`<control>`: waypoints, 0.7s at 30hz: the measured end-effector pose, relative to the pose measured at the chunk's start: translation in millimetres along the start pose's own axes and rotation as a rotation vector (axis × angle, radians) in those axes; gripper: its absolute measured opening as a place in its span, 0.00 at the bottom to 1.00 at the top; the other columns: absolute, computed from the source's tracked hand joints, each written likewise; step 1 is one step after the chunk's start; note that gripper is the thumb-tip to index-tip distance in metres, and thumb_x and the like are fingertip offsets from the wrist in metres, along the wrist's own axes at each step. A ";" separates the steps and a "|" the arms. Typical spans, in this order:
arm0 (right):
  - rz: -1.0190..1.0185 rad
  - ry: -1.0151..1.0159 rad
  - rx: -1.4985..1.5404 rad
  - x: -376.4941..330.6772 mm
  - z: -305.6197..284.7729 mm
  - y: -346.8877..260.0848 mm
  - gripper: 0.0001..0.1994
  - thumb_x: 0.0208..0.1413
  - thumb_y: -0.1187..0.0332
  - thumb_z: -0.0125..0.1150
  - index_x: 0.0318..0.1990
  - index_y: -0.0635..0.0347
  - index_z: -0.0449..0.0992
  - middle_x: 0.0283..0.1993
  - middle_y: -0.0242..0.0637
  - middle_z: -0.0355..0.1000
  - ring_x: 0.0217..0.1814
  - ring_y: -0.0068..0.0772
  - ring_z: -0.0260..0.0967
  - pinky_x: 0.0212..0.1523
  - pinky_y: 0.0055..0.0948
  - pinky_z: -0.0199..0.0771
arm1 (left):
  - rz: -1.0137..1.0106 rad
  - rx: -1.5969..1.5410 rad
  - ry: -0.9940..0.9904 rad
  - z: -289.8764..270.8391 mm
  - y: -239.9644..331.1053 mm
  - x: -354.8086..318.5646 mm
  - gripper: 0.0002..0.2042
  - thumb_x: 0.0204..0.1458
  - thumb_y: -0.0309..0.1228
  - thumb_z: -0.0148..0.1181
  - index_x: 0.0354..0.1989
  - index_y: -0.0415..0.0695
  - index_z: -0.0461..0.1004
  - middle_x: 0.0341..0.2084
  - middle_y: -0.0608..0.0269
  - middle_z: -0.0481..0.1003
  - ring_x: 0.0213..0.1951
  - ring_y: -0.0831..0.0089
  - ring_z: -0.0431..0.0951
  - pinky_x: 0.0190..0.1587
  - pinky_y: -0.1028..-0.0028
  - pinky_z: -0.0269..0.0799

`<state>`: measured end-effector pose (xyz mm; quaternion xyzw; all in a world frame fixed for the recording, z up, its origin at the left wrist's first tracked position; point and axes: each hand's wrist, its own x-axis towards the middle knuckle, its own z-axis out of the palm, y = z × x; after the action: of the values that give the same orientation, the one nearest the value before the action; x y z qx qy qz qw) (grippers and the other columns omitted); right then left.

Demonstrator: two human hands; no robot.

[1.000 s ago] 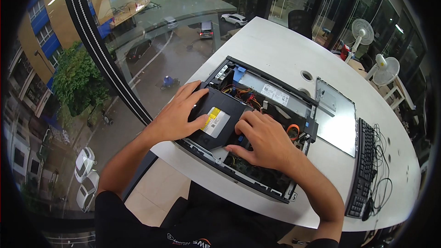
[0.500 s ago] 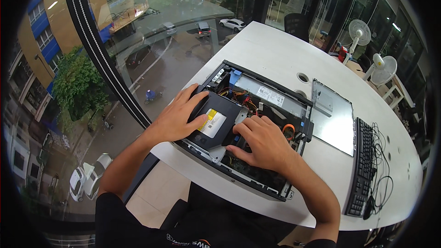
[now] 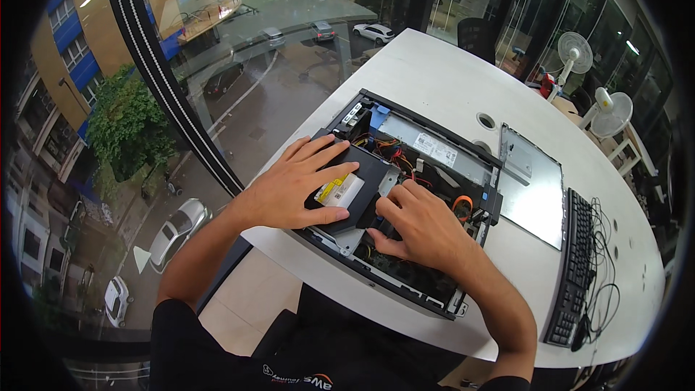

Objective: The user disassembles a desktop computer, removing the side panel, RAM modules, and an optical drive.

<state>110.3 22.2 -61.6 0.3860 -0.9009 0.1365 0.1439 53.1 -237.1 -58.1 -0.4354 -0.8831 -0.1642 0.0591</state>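
Note:
An open black desktop computer case [image 3: 434, 303] lies flat on the white table [image 3: 434, 80], its insides showing. My left hand [image 3: 293, 187] rests palm down, fingers spread, on the black optical drive [image 3: 346, 190] with a yellow and white label at the case's near left corner. My right hand [image 3: 418, 224] lies beside it, fingers curled down at the drive's right edge, over the cables and board. A silver power supply [image 3: 434, 148] sits along the far side of the case, with orange cables [image 3: 463, 206] to the right of my right hand.
The removed grey side panel [image 3: 532, 185] lies flat to the right of the case. A black keyboard [image 3: 572, 275] with tangled cables [image 3: 604, 261] lies further right. Two white fans [image 3: 575, 54] stand beyond the table. A glass wall on the left overlooks a street.
Both hands stay on the drive; the left fingers have shifted a little across its top, and the right hand has crept slightly along the drive's right edge.

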 end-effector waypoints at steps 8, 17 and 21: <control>-0.006 0.002 0.016 -2.8 -7.1 -1.0 0.16 0.50 0.59 0.68 0.37 0.60 0.72 0.35 0.43 0.69 0.40 0.42 0.67 0.44 0.37 0.73 | 0.011 0.010 -0.024 0.1 2.5 0.0 0.37 0.49 0.59 0.63 0.67 0.55 0.67 0.71 0.51 0.57 0.73 0.51 0.50 0.74 0.47 0.37; 0.040 -0.004 0.108 -7.5 -10.8 2.3 0.16 0.49 0.59 0.69 0.37 0.61 0.72 0.33 0.42 0.69 0.40 0.41 0.68 0.44 0.37 0.73 | 0.009 0.014 -0.056 -2.2 3.9 2.0 0.32 0.55 0.54 0.58 0.68 0.57 0.67 0.71 0.54 0.57 0.73 0.51 0.50 0.74 0.48 0.36; 0.012 -0.005 0.095 -6.5 -8.9 3.0 0.17 0.51 0.58 0.68 0.38 0.62 0.72 0.34 0.41 0.69 0.40 0.41 0.68 0.44 0.37 0.72 | -0.011 -0.004 -0.069 -2.4 6.3 3.2 0.24 0.61 0.41 0.51 0.67 0.56 0.67 0.72 0.55 0.57 0.74 0.52 0.49 0.74 0.48 0.37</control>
<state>113.7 31.7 -56.2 0.3873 -0.8961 0.1791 0.1221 55.9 -232.0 -53.5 -0.4362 -0.8866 -0.1514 0.0269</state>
